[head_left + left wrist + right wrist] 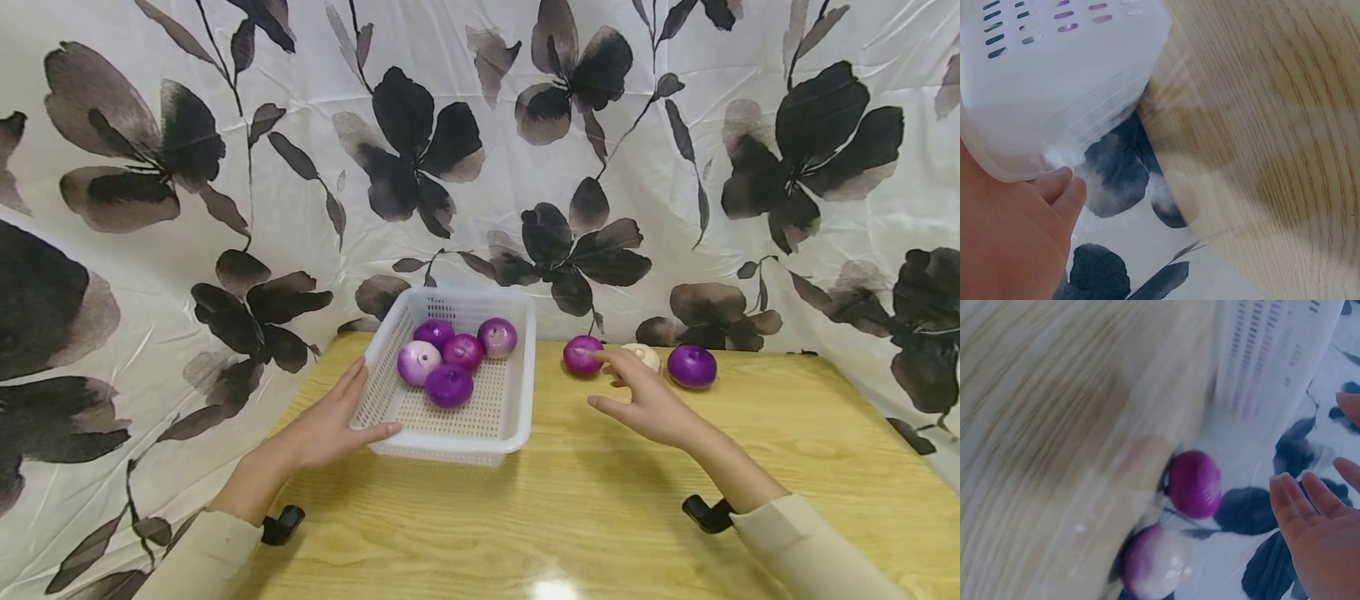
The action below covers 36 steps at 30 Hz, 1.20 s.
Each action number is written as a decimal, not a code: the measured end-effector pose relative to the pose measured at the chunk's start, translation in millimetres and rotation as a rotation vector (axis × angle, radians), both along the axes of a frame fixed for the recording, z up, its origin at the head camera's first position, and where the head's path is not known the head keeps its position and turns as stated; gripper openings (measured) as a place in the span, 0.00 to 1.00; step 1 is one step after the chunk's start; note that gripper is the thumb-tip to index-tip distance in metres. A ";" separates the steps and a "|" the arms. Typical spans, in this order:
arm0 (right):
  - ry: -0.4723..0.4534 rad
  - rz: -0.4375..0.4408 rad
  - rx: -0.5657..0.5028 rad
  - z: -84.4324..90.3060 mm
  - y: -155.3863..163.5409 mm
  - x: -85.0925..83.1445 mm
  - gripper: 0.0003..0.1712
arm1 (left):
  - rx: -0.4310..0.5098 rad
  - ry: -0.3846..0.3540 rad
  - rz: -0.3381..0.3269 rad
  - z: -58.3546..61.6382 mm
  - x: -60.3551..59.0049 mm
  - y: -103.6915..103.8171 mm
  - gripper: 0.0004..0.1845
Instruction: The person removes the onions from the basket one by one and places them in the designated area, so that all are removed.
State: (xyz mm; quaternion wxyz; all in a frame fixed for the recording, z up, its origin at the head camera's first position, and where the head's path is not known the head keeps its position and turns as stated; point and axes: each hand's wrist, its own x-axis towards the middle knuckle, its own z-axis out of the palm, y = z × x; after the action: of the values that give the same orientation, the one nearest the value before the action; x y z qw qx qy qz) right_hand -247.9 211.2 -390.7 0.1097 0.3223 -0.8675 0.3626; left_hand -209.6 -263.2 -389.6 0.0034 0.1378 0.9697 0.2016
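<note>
Left hand (326, 433): at the basket's 8 o'clock corner; the thumb lies over the near rim, the fingers along the outer left side, holding the basket (450, 442) by its edge.
Right hand (645, 408): wide, thumb and fingers apart, nothing held; whether a fingertip touches an onion I cannot tell.
Onions by the right hand: a magenta onion (581, 354) at its 10 o'clock, overlapped by the fingertips in the head view; a pale onion (645, 355), partly hidden, at 12; a dark purple onion (692, 367) at 2; all on the table (585, 517), towards its far edge.
White basket: 9 o'clock from the right hand; five onions inside; a reddish-purple onion (462, 352) in the middle, a violet onion (431, 332) at its 10, a white-and-purple onion (417, 364) at 9, a glossy onion (449, 387) at 7, a brownish-purple onion (498, 338) at 2.
Cloth (412, 142): flowered, beyond the table from 10 to 2 o'clock.
</note>
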 end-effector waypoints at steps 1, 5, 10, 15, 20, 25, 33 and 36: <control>-0.002 0.010 -0.003 1.2 -2.9 0.1 0.35 | 0.002 0.001 -0.001 0.0 -0.3 0.0 0.67; -0.015 0.044 -0.006 6.0 -16.3 1.6 0.35 | 0.015 0.002 -0.005 -0.2 -0.1 0.5 0.67; -0.034 0.071 0.001 9.6 -34.5 2.4 0.35 | 0.018 0.005 -0.010 -0.7 1.0 -0.3 0.66; -0.046 0.104 0.016 14.5 -51.0 2.4 0.35 | 0.015 0.007 -0.008 -0.1 1.8 -2.6 0.66; -0.039 0.147 0.002 20.8 -62.6 1.6 0.34 | 0.017 0.012 -0.009 0.9 1.2 -2.1 0.66; -0.031 0.169 0.004 26.3 -73.0 2.0 0.34 | 0.025 0.027 -0.019 1.7 1.6 -0.9 0.65; -0.022 0.206 0.009 33.6 -90.0 0.7 0.33 | 0.011 0.023 -0.015 1.2 0.2 0.1 0.65; -0.047 0.214 0.012 34.0 -95.6 0.0 0.34 | 0.007 0.011 -0.009 -0.1 -0.5 0.1 0.66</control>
State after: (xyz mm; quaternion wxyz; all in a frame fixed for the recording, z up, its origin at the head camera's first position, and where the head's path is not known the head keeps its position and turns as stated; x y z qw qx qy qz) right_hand -248.0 115.7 -356.7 0.0479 0.4051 -0.8326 0.3747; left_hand -210.0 -263.1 -389.7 -0.0015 0.1434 0.9683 0.2044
